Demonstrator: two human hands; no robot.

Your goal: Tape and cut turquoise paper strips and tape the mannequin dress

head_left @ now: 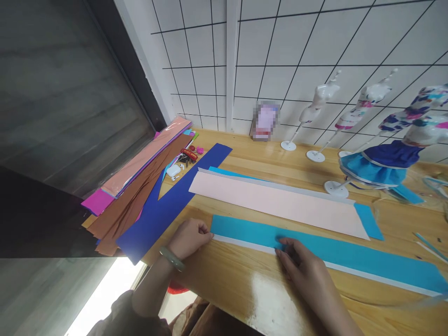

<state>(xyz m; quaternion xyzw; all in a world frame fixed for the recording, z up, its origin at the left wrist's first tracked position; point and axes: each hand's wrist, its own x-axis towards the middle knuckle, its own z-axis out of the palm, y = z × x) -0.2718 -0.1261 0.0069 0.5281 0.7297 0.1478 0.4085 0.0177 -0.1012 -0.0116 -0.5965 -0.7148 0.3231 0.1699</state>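
Note:
A long blue paper strip with a white border along its near edge lies across the table in front of me. My left hand, with a pale green bangle on the wrist, pinches the strip's left end at the white border. Farther right, my right hand has thumb and fingertips closed on the same near edge, around the strip's middle. Just beyond lies a pale pink paper strip with a grey far border, on top of another blue sheet that shows at its ends.
A dark blue strip slants across the table's left side, beside brown sheets and a wrapped peach-coloured pack. Near them sit an earbud case and small items. Several mini mannequins stand at the right, one with a blue skirt.

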